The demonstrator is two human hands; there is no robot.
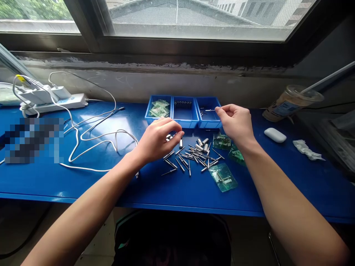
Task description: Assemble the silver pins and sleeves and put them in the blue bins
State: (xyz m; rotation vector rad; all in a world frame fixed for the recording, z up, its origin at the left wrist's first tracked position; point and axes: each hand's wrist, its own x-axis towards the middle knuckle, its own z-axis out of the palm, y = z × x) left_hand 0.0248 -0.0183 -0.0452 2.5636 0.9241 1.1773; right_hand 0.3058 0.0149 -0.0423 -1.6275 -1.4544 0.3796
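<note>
My left hand (pixel 159 138) hovers over the left end of a scatter of small metal pins and sleeves (pixel 194 155) on the blue table (pixel 172 188); its fingers are curled in a pinch on a small metal sleeve (pixel 181 142). My right hand (pixel 235 120) is raised over the rightmost of three blue bins (pixel 208 112), thumb and forefinger pinched on a thin metal pin (pixel 210 110) that points left. The left bin (pixel 158 109) holds green packets. A row of dark parts lies in the middle bin (pixel 183 111).
Green plastic packets (pixel 223 176) lie right of the pins. A white power strip (pixel 52 101) with looping white cables (pixel 91 136) sits at the left. An iced drink cup (pixel 290 101), a white earbud case (pixel 274 135) and a crumpled wrapper (pixel 307 149) are at the right.
</note>
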